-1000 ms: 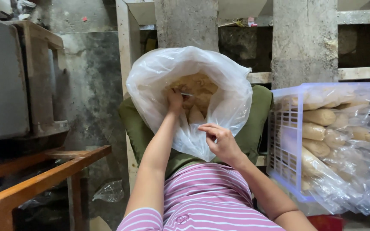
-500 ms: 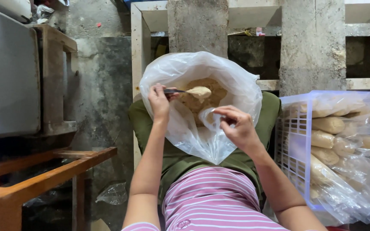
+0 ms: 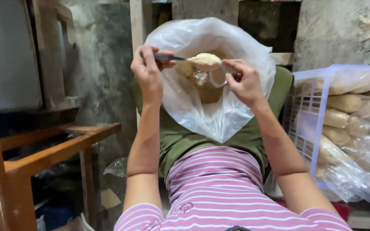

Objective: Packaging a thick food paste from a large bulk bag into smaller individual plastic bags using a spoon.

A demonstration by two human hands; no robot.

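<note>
Since half a second ago both hands have risen toward the mouth of the large clear plastic bag (image 3: 219,107) on the person's lap, and the spoon (image 3: 168,57) now sits level, heaped with pale crumbly filling (image 3: 204,60). Left hand (image 3: 148,70) is closed around the spoon's dark handle, holding it out to its right so the loaded bowl hangs just over the bag's opening. Right hand (image 3: 245,81) is pinched shut on a small clear plastic pouch (image 3: 217,79), whose open rim hangs just below the spoon's bowl, between the two hands. Some crumbs already show inside that pouch. More tan filling lies deeper in the big bag, below both hands. Well off to the right of the right hand stands a white plastic crate (image 3: 311,124), lined with plastic and stacked with filled, sausage-shaped packets (image 3: 343,102). Left of the left hand, lower down, runs an orange wooden frame (image 3: 61,149).
</note>
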